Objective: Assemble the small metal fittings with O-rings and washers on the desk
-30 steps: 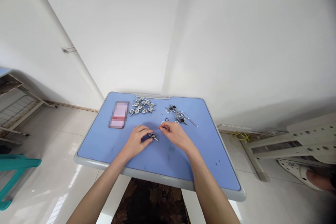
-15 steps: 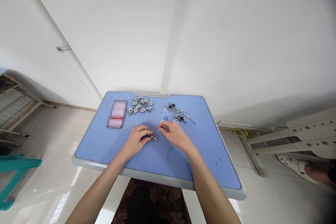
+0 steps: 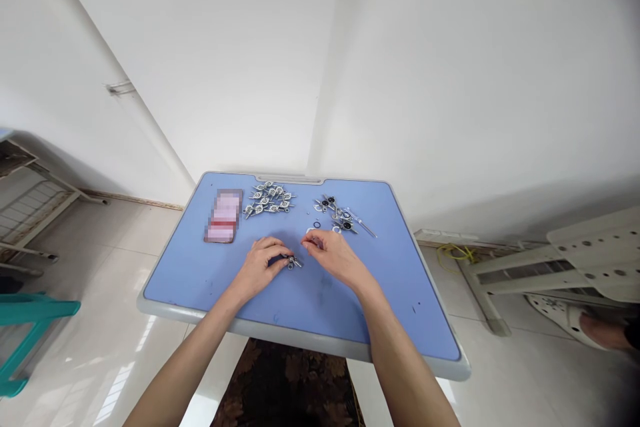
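Sm. metal part [image 3: 295, 263] is pinched by L hand [image 3: 260, 263] over blue table [image 3: 195, 273], long axis slanting R & slightly twd body. R hand [image 3: 330, 252] is held apart, just beyond part's R end; its grip can't be told.

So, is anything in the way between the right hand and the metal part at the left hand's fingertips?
Nothing visible: only a gap over blue tabletop separates the right hand from the metal part pinched by the left hand. The pile of metal pieces lies farther back, outside that gap.
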The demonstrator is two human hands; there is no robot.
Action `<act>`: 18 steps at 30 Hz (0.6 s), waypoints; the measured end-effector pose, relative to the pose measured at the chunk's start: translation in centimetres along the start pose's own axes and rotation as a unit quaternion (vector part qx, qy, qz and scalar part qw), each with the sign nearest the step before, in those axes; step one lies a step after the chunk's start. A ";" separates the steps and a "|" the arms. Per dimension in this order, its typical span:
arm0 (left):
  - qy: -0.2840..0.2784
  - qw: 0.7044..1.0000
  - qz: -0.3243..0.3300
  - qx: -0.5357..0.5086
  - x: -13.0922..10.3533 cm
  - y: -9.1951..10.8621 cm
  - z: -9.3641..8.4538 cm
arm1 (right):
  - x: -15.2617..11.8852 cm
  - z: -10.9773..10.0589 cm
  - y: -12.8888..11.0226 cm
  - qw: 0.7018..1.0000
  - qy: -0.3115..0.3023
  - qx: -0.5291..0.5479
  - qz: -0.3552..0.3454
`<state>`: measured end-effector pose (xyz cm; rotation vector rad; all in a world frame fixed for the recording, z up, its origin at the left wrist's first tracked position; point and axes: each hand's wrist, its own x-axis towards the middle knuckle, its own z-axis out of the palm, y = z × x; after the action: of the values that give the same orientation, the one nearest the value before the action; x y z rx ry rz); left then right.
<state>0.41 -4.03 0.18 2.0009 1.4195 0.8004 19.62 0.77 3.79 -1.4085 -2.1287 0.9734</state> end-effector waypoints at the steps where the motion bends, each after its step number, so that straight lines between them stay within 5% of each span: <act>1: 0.001 1.000 0.001 0.000 0.0 0.0 0.0 | 0.0 0.0 0.0 1.000 0.001 0.001 0.001; 7: 0.012 1.000 0.001 -0.009 -0.1 0.0 0.1 | 0.1 -0.2 0.5 0.998 0.043 0.046 0.012; 18: 0.063 0.996 0.004 -0.059 -0.2 -0.9 -0.2 | 0.2 -1.7 0.8 0.948 0.234 0.205 0.063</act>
<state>-0.36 -3.96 -0.31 1.8958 1.4001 1.0055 21.20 1.75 4.32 -1.3991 -1.4129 0.9431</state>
